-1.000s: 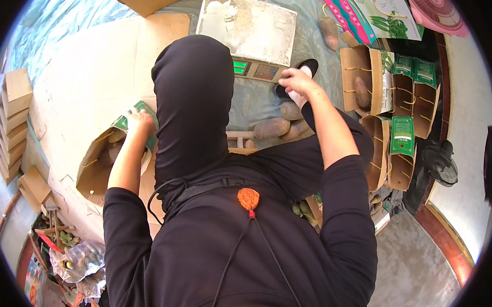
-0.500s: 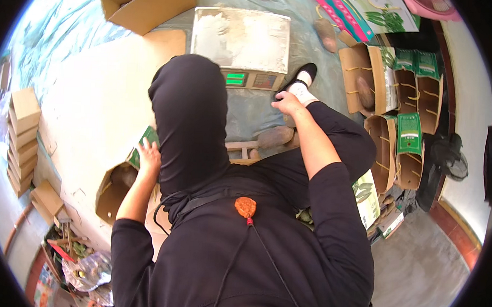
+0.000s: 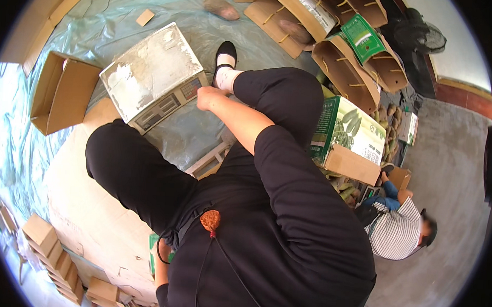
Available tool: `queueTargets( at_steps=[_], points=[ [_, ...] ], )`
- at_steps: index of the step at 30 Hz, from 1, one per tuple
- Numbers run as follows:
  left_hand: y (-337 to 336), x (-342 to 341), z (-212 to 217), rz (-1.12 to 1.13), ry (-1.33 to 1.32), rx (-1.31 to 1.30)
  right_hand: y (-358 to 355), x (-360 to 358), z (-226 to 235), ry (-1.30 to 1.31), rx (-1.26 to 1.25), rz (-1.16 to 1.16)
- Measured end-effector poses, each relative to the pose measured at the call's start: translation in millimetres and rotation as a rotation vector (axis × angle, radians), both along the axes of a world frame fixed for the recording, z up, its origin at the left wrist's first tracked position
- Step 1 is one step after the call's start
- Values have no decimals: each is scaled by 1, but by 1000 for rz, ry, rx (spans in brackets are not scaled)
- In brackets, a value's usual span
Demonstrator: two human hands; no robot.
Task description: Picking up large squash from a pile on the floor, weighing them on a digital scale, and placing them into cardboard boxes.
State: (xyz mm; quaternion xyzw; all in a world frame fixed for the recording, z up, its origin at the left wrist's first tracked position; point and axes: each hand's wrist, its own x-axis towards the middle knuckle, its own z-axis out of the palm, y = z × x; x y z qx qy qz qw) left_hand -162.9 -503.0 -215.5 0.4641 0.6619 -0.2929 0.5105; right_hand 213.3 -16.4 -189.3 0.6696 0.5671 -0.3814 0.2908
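At the keypad corner of a worn white weighing scale (image 3: 156, 75), my right hand (image 3: 207, 98) is curled closed, with nothing visible in it. It is beside my black shoe (image 3: 226, 53). My left hand (image 3: 164, 251) is low at my left side, mostly hidden behind my leg and body. A green-sided cardboard box (image 3: 152, 252) shows just beside it; the fingers and most of the box are out of sight. A wooden stool or frame (image 3: 204, 161) lies between my legs.
An upright cardboard box (image 3: 67, 93) stands left of the scale. Open cartons with rope handles (image 3: 345, 75) are at the upper right, near a black fan (image 3: 421, 35). A white-green carton (image 3: 351, 130) is beside my right knee. A person in a striped shirt (image 3: 393, 228) sits at right.
My view has swung to the right, bringing the seated person into sight. My right hand has curled and is now by the scale's keypad. My left hand has become mostly hidden.
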Motion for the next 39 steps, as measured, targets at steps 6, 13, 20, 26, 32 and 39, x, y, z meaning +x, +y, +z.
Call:
queueTargets(
  at_steps=[6,13,20,26,32,39],
  points=[
    [35,-57,-51,491,-120,483,40,-28,22,674,415,0],
    [267,-75,61,495,-110,1164,44,33,192,1069,995,-256],
    [423,44,248,483,-351,1402,-40,222,250,385,1614,-485],
    [472,135,295,120,-581,1437,-184,378,229,-225,1956,-808],
    [488,172,258,-9,-598,1274,-334,411,197,-1059,1649,-1325],
    [487,156,212,-110,-390,1224,-410,412,112,214,1694,-2351]
  ],
)
